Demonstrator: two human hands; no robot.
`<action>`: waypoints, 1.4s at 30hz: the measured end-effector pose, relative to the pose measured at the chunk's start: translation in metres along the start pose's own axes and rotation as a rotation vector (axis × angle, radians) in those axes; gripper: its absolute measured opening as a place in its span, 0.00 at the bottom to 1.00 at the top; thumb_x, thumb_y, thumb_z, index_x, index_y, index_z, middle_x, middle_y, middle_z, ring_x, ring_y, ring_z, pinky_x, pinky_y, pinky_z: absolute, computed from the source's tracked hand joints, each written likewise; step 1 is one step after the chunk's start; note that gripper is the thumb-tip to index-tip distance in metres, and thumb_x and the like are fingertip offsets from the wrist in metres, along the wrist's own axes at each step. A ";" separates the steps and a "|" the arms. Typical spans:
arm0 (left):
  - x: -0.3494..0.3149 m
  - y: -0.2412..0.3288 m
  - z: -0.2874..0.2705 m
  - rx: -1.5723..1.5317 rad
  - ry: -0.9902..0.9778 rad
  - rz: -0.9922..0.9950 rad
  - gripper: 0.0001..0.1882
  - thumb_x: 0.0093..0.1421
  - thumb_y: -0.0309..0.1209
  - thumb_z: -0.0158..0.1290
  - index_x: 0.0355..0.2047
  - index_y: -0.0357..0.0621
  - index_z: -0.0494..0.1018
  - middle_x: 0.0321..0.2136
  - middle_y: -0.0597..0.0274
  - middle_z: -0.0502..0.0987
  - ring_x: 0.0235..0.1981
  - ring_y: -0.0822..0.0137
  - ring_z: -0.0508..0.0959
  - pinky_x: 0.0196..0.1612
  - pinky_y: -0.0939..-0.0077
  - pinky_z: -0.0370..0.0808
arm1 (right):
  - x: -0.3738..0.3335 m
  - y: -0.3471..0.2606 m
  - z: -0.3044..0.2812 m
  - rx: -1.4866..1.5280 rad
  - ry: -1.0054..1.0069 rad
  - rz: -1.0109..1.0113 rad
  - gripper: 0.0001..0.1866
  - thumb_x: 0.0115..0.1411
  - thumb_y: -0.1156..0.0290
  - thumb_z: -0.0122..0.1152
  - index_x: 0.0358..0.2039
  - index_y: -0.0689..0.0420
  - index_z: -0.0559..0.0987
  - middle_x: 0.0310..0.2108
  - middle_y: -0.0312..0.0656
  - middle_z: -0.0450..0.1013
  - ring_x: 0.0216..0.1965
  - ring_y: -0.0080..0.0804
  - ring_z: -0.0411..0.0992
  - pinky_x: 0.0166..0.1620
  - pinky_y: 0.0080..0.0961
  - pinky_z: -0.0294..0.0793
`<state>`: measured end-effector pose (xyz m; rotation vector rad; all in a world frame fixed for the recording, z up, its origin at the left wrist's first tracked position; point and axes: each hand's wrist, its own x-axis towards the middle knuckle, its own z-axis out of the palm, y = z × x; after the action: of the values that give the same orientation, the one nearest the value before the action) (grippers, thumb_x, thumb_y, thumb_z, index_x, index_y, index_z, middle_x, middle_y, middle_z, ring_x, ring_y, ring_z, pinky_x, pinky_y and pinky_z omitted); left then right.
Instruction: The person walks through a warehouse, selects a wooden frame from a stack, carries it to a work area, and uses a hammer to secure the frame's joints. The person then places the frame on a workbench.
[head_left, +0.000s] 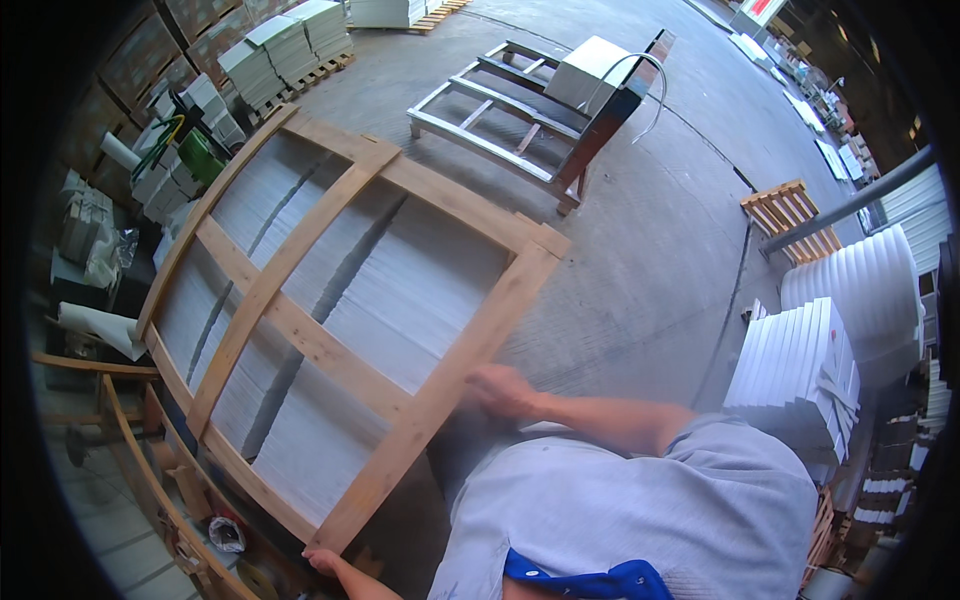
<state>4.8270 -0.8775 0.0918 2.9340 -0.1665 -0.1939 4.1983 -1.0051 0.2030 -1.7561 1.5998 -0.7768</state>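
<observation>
A wooden pallet frame [270, 290] of light planks, with crossing slats, lies over stacks of white sheets [420, 290]. Dark gaps run between the stacks. At the frame's near left corner, my left hand [322, 561] is closed round the end of the plank. My right hand [503, 391] is beside the frame's right-hand plank, about halfway along it. Motion smears its fingers, so I cannot tell whether they touch the wood or hold anything.
Ahead stands a low metal-framed cart [500, 115] carrying a white block [592, 72]. To my right are stacked white panels [795, 365], a large white foam roll [860, 295] and a slatted pallet [795, 220]. Curved wooden rails [150, 470] edge the left side.
</observation>
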 end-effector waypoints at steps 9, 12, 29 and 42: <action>-0.028 0.007 -0.013 0.006 0.094 0.006 0.40 0.67 0.56 0.27 0.37 0.29 0.78 0.39 0.37 0.78 0.44 0.40 0.77 0.49 0.51 0.73 | 0.032 -0.013 -0.005 0.169 0.077 0.288 0.12 0.60 0.65 0.58 0.40 0.58 0.78 0.35 0.49 0.78 0.38 0.43 0.77 0.42 0.32 0.75; -0.026 0.004 -0.007 -0.013 0.108 0.048 0.38 0.68 0.54 0.28 0.36 0.31 0.78 0.37 0.36 0.78 0.42 0.40 0.77 0.48 0.50 0.73 | 0.085 -0.025 0.025 0.135 0.067 0.072 0.14 0.60 0.63 0.56 0.40 0.59 0.77 0.34 0.51 0.77 0.37 0.49 0.76 0.41 0.38 0.74; -0.047 0.026 -0.040 -0.188 0.055 -0.020 0.32 0.69 0.49 0.31 0.39 0.33 0.77 0.38 0.37 0.77 0.42 0.39 0.76 0.45 0.50 0.71 | 0.223 -0.067 0.186 0.576 -0.356 0.592 0.33 0.57 0.42 0.59 0.33 0.69 0.79 0.25 0.40 0.74 0.24 0.24 0.71 0.25 0.22 0.69; -0.043 0.026 -0.029 -0.091 0.072 -0.053 0.29 0.69 0.47 0.33 0.30 0.40 0.79 0.31 0.43 0.79 0.34 0.42 0.79 0.33 0.49 0.74 | 0.223 -0.066 0.206 0.350 -0.164 0.561 0.32 0.56 0.41 0.57 0.20 0.64 0.78 0.18 0.37 0.71 0.21 0.25 0.68 0.23 0.30 0.67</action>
<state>4.7860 -0.8920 0.1309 2.8517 -0.0681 -0.1011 4.4187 -1.2099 0.1278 -1.0229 1.6149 -0.5749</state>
